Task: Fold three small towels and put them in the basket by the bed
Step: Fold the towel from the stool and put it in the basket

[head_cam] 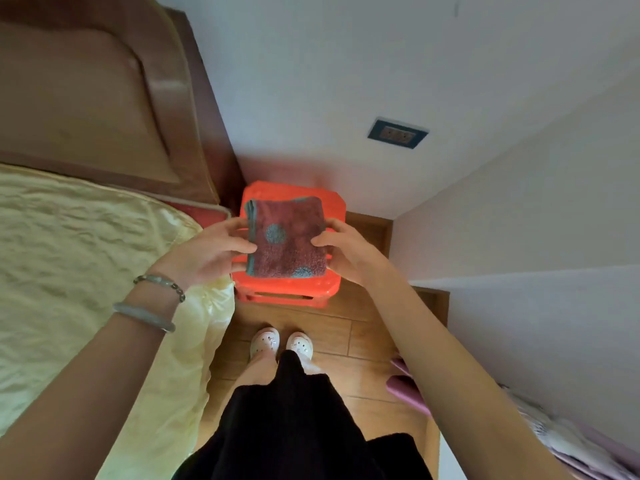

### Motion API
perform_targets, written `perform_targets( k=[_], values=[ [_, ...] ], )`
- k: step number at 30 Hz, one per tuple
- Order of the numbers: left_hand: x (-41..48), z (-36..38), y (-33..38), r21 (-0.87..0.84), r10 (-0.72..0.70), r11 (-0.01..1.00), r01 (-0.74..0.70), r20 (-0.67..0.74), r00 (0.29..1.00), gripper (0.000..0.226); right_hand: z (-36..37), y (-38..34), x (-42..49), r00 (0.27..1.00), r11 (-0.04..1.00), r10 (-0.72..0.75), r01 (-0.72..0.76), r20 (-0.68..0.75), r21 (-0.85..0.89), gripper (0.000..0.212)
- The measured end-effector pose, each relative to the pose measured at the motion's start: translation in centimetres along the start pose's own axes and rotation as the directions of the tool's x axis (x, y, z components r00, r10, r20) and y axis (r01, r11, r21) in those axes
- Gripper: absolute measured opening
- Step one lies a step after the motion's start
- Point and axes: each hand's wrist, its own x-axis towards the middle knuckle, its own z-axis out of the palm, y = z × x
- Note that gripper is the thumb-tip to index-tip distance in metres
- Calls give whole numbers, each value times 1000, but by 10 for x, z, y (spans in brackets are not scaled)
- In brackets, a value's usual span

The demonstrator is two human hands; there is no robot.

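Note:
A folded dark red towel (286, 237) with grey-blue dots and a grey-blue edge is held flat over the orange plastic basket (294, 292) on the floor beside the bed. My left hand (211, 249) grips the towel's left edge, thumb on top. My right hand (341, 249) grips its right edge the same way. The towel hides most of the basket's inside, so I cannot tell what lies in it.
The bed with a pale yellow cover (79, 271) and brown headboard (104, 98) fills the left. White walls close in behind the basket and on the right. My feet in white shoes (280, 342) stand on the wooden floor. Purple slippers (405, 386) lie at right.

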Motion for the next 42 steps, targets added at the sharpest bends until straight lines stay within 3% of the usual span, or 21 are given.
perform_targets(
  k=[5, 11, 16, 23, 25, 30, 35, 39, 42],
  values=[
    [-54, 54, 38, 93, 55, 994, -63, 80, 995, 47, -5, -32, -76, 991, 993, -99, 93, 89, 77, 68],
    [-85, 133, 81, 205, 84, 969, -136, 243, 966, 49, -22, -57, -169, 952, 935, -297, 274, 78, 226, 65],
    [-89, 199, 100, 277, 52, 947, -163, 370, 927, 43, -40, -61, -244, 898, 869, -434, 439, -71, 229, 72],
    [-97, 282, 87, 463, -123, 862, -208, 589, 799, 40, -49, -13, -337, 773, 748, -507, 615, -380, 252, 66],
    [-101, 300, 74, 521, -206, 828, -208, 628, 751, 37, -45, 12, -361, 729, 712, -510, 656, -457, 251, 67],
    [-120, 344, 27, 666, -437, 710, -230, 672, 597, 81, -25, 91, -418, 586, 556, -490, 780, -645, 287, 62],
    [-151, 387, -40, 759, -626, 597, -260, 643, 440, 52, 5, 169, -468, 423, 447, -383, 863, -821, 236, 76],
    [-190, 420, -103, 797, -764, 552, -243, 601, 234, 66, 42, 233, -512, 254, 311, -291, 937, -922, 160, 60],
    [-229, 439, -152, 828, -828, 513, -226, 547, 127, 75, 73, 283, -543, 153, 148, -203, 981, -967, 124, 59]
  ],
)
